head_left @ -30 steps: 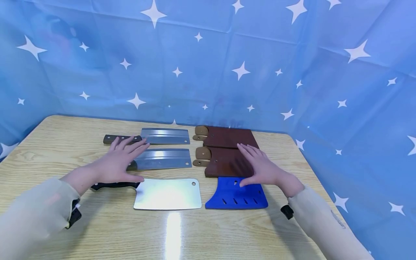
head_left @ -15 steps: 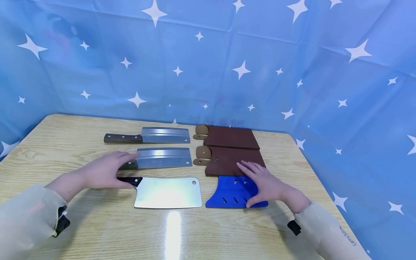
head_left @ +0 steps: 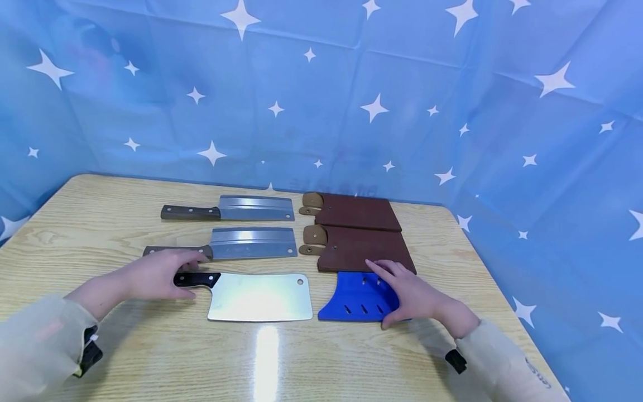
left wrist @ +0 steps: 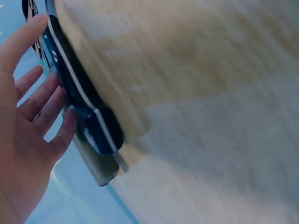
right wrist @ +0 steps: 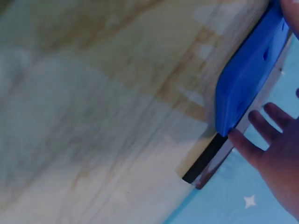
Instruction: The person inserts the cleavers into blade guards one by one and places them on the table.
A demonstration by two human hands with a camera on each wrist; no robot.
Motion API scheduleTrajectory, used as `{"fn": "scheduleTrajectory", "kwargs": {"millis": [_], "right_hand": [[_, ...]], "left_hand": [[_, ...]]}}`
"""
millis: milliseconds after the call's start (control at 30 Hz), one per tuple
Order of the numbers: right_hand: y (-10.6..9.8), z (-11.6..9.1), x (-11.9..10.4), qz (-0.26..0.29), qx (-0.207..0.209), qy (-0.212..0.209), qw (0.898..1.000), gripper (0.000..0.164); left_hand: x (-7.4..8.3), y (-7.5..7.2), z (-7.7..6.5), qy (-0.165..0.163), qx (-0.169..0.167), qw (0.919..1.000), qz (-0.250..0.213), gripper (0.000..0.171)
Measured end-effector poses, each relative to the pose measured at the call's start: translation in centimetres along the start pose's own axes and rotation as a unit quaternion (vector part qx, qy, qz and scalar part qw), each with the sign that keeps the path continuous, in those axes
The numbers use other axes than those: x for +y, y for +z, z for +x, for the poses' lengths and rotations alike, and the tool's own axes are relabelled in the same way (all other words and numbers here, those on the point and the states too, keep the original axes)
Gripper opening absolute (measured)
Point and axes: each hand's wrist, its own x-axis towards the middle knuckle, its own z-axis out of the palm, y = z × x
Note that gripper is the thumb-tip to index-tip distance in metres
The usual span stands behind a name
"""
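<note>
The nearest cleaver [head_left: 261, 298] lies flat, its bright blade to the right and its black handle [head_left: 193, 279] to the left. My left hand [head_left: 150, 276] spans this handle from above, thumb at the near side. In the left wrist view, loosely spread fingers of the left hand [left wrist: 28, 126] are beside the dark handle [left wrist: 77, 88], not wrapped round it. Right of the blade lies a blue blade cover [head_left: 351, 298] with slots. My right hand [head_left: 422, 298] arches over its right end. In the right wrist view, relaxed fingers are close to the blue cover [right wrist: 250, 70]; contact is unclear.
Behind lie two more cleavers, a middle one [head_left: 253, 244] and a far one [head_left: 257, 207], with dark handles leftward. Two brown sheaths with tan straps, one nearer [head_left: 366, 248] and one farther [head_left: 359, 209], lie right of them. A blue starred curtain [head_left: 321, 84] borders the table.
Both hands have come down toward the nearest row. The left hand has moved back and left onto the black handle's area; the right has moved nearer and slightly right over the blue cover.
</note>
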Motion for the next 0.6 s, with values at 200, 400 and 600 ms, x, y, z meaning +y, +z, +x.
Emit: {"fn": "scheduleTrajectory", "kwargs": {"millis": [200,400,600], "right_hand": [[0.3,-0.3,0.1,-0.027,0.022,-0.010,0.999,0.112],[0.7,-0.6,0.4,-0.027,0.029,0.003,0.999,0.109],[0.8,-0.9,0.3,-0.013,0.011,0.014,1.000,0.106]], "left_hand": [[-0.3,0.5,-0.1,0.015,0.006,0.9999,-0.001,0.039],[-0.8,0.6,-0.3,0.040,0.015,0.9977,-0.053,0.027],[-1.6,0.3,-0.8,0.040,0.013,0.9915,-0.123,0.031]]}}
